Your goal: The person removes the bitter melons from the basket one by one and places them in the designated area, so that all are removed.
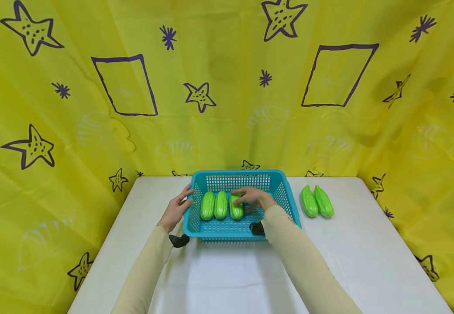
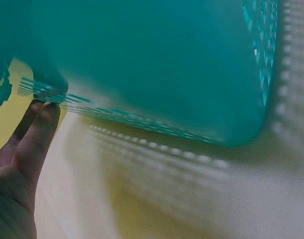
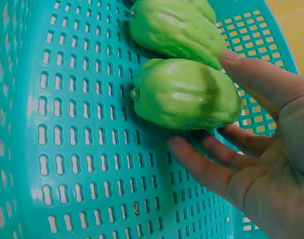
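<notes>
A teal perforated basket (image 1: 227,234) stands on the table, with three green, ridged, elongated vegetables side by side inside it. My right hand (image 1: 252,197) is over the rightmost one (image 1: 236,210). In the right wrist view, that vegetable (image 3: 186,94) lies between the spread thumb and fingers of my right hand (image 3: 271,169); the thumb tip is near the neighbouring vegetable (image 3: 176,27). My left hand (image 1: 175,211) rests against the basket's left side, fingers extended. The left wrist view shows fingertips of my left hand (image 2: 30,149) touching the basket wall (image 2: 142,74) from outside.
Two more green vegetables (image 1: 309,201) (image 1: 324,202) lie close together on the white table (image 1: 227,279), right of the basket. A yellow curtain (image 1: 227,131) with dark stars and drawn shapes hangs behind and along both sides.
</notes>
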`<state>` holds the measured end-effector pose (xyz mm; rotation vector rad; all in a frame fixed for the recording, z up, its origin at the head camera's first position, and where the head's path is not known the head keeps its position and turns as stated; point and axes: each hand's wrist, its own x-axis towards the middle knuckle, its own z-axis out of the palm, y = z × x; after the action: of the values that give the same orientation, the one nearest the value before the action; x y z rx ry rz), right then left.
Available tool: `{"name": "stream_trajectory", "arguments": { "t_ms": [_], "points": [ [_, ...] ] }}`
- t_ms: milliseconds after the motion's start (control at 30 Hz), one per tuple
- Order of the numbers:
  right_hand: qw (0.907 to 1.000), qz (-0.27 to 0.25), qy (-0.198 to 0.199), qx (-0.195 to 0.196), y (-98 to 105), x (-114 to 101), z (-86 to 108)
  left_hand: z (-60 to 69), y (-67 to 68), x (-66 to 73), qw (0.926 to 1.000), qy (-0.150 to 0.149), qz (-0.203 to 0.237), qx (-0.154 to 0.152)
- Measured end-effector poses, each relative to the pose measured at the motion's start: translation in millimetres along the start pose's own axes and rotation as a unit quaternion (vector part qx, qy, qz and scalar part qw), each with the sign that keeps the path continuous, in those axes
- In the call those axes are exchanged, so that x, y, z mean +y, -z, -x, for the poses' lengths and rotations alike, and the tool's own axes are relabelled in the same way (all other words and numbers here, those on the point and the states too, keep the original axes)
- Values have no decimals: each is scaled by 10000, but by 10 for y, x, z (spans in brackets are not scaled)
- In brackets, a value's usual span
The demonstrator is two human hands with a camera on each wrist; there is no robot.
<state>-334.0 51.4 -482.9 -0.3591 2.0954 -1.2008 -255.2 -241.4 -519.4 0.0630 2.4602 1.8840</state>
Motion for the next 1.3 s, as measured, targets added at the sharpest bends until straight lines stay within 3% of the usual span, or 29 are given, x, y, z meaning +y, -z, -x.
{"name": "stream_trajectory", "arguments": {
  "t_ms": [400,667,1000,1300],
  "points": [
    [9991,420,-36,0,13,64,-95,4,-3,6,10000,25,-82,22],
    [9991,397,-16,135,28,119,-122,8,-13,29,9999,118,-39,39],
    [9998,154,-13,150,44,160,-131,155,-11,347,9997,198,-24,-151],
    [9999,-11,-28,126,45,216,-141,192,-20,401,9996,230,69,-148]
  ]
}}
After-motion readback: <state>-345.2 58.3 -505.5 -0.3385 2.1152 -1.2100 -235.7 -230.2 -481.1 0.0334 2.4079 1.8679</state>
